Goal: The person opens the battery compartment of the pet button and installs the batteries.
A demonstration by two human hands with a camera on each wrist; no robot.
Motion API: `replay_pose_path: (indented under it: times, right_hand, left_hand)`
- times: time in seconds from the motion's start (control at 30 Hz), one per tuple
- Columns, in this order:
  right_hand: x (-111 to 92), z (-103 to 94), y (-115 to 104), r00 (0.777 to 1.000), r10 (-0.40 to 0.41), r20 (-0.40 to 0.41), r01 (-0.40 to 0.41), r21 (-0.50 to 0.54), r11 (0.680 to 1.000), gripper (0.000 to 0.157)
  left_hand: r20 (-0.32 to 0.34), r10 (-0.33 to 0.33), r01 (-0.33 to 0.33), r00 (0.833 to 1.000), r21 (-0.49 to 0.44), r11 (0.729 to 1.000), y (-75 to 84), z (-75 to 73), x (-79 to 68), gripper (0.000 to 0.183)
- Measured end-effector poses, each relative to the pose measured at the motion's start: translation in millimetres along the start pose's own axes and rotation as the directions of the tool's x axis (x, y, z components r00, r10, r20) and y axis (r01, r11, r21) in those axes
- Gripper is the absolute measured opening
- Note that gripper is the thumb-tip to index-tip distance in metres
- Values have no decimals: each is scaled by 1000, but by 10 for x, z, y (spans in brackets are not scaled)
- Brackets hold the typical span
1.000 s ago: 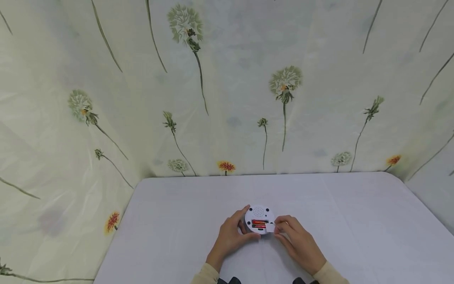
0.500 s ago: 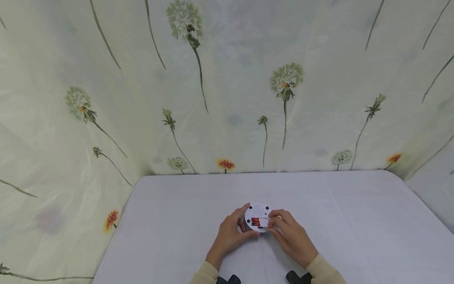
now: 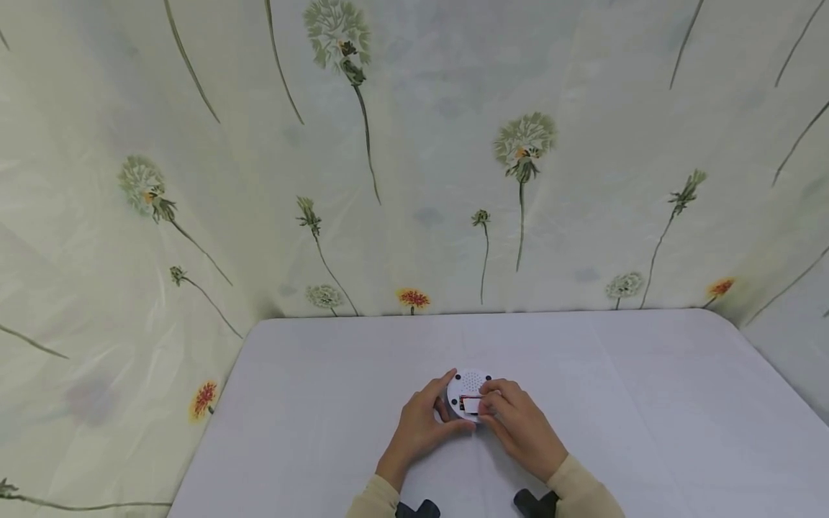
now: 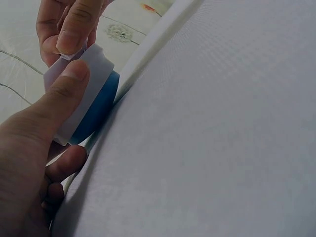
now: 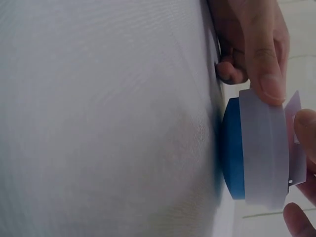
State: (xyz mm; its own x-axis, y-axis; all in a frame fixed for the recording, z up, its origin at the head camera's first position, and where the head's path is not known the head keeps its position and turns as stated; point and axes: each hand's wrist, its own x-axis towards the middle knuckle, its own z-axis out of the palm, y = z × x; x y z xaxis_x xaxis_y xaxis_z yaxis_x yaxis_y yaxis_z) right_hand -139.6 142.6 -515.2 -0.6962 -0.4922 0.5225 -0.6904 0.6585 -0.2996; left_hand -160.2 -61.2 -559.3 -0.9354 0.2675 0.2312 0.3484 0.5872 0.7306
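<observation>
A round white device (image 3: 471, 381) lies with its underside up, showing small speaker holes and dark feet. Its lower part is blue (image 5: 233, 148), resting at the tablecloth in the right wrist view. My left hand (image 3: 421, 428) grips the device's left side, thumb at the near edge and fingers round the far edge. My right hand (image 3: 521, 424) pinches a white battery cover (image 3: 470, 406), which overlaps the battery compartment. Only a sliver of the red batteries (image 3: 463, 404) shows beside it. In the right wrist view the cover (image 5: 297, 165) stands tilted off the device's face.
A white cloth covers the table (image 3: 324, 381). Behind it hangs a curtain (image 3: 414, 180) printed with dandelions. Dark straps or mounts (image 3: 537, 502) show at both wrists near the front edge.
My right hand has moved left with the battery cover, bringing it from the compartment's right end over the red batteries, now nearly hidden. The left hand keeps its hold on the device.
</observation>
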Motion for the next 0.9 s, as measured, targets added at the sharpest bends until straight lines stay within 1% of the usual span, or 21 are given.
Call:
replay_pose_path:
  times: [0.17,0.4,0.67,0.9]
  right_hand:
    - [17,21,-9,1000,5,4,-5,-1,1000,18]
    - [27,84,-21,999,35,-15,-36,-46,998,22]
    - [38,106,-65,998,41,-37,-44,-76,996,20]
    - [42,103,-135,995,92,-26,-94,-109,990,18]
  left_hand:
    - [2,-3,3,1000,-3,1000,5,-7,10,88]
    - [-6,9,-9,1000,17,1000,13,-6,-2,88]
    - [-12,16,-16,1000,10,1000,14,-5,-3,87]
    - [-16,18,-18,1000,7,1000,7,-4,-4,86]
